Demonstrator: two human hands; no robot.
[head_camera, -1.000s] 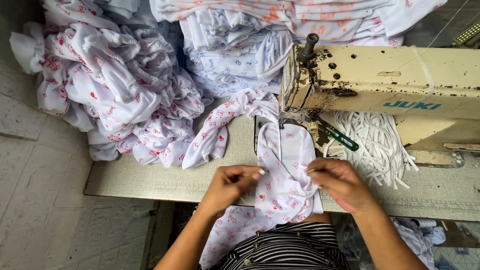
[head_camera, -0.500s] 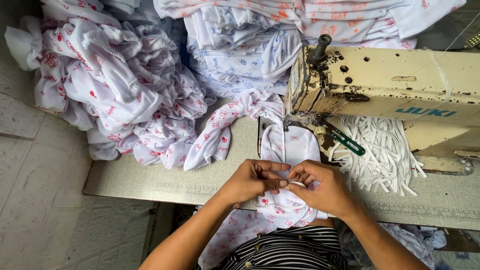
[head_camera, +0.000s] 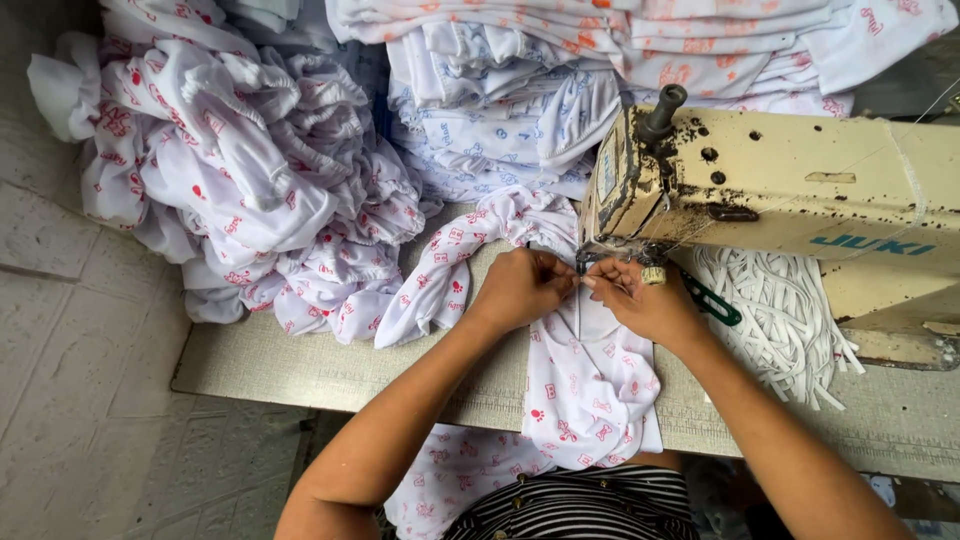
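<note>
To my far left a big heap of finished printed garments (head_camera: 230, 190) slumps over the edge of the sewing table (head_camera: 300, 370), and a twisted printed piece (head_camera: 440, 280) trails from it toward my work. My left hand (head_camera: 520, 290) sits just left of the needle area, fingertips pressed together in a pinch on the top edge of the white printed garment (head_camera: 590, 390), which lies flat on the table under the head of the machine and hangs down toward my lap. My right hand (head_camera: 645, 300) meets it from the other side, thumb and forefinger pinching the same edge; whether a thread is between them I cannot tell, it is too fine to see. Both of my hands are close under the sewing machine (head_camera: 780, 190), so I judge the main risk is a fingertip drifting beneath the needle if the fabric feeds suddenly, or the edge slipping from my pinch and stitching crooked. The twisted piece could also drag in and bunch under the foot. Behind the machine, folded stacks of printed cloth (head_camera: 560, 90) crowd the back. To the right, green-handled snips (head_camera: 712, 300) and a loose pile of white elastic strips (head_camera: 780, 320) lie beside my right wrist, near enough to snag.
</note>
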